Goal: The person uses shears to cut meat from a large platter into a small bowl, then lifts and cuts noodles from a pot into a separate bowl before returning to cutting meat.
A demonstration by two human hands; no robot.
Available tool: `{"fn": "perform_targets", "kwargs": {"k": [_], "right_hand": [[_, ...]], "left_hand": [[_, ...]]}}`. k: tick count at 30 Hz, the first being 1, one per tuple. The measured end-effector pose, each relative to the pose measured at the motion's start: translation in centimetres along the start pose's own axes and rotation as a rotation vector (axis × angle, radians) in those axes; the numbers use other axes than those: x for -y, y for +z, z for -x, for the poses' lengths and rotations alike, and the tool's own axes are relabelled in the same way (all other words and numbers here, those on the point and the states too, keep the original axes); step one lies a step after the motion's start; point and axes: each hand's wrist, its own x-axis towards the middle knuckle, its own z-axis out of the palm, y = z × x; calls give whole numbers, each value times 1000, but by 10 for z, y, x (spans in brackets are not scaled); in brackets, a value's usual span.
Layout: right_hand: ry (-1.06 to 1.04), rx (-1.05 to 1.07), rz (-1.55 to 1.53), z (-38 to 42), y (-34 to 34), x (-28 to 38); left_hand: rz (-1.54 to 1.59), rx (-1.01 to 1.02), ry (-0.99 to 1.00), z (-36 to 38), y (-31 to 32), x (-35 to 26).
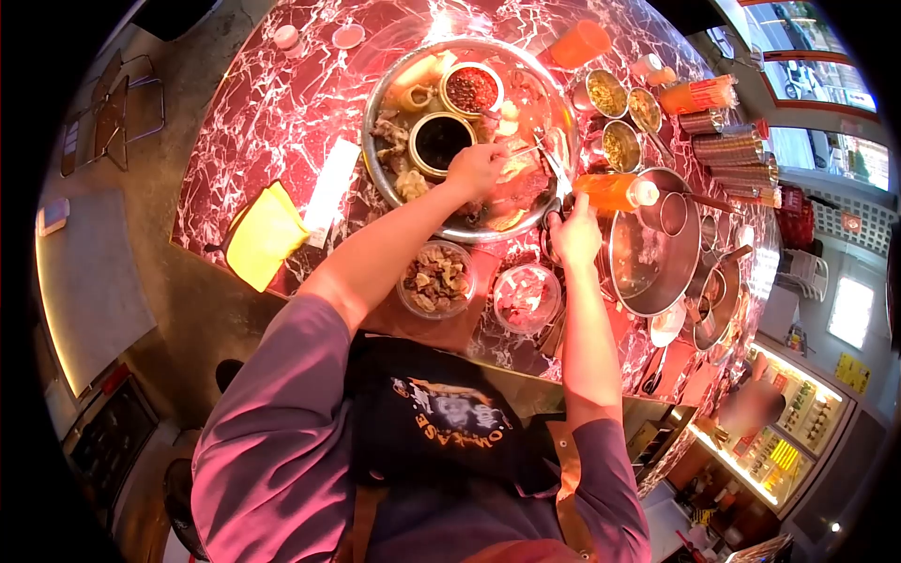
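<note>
My right hand [574, 235] is closed around the handles of scissors [554, 161], whose blades point over a large round metal tray [374, 178]. My left hand [477, 171] is in a pinch above the tray, beside a bowl of dark sauce [443, 144]. What its fingertips hold is too small to make out. Flat slices of meat [521, 183] lie in the tray near the blades. A bowl of red chili sauce [471, 89] stands behind the dark one. Pale chunks of food [410, 185] sit along the tray's left side.
Nearer me stand a clear tub of cut pieces [436, 280] and another tub of pinkish pieces [527, 297]. An orange squeeze bottle [605, 192], a large metal pan [648, 249] and stacked metal cups [732, 150] are at right. A yellow cloth [267, 236] lies left.
</note>
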Motion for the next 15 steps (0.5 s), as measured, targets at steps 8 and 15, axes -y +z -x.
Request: {"fn": "perform_targets", "kwargs": {"k": [8, 15], "right_hand": [[35, 38, -53, 48, -35, -31], [63, -37, -188, 178, -99, -34]], "left_hand": [[206, 19, -72, 18, -18, 3], [-161, 41, 244, 123, -51, -51]]}}
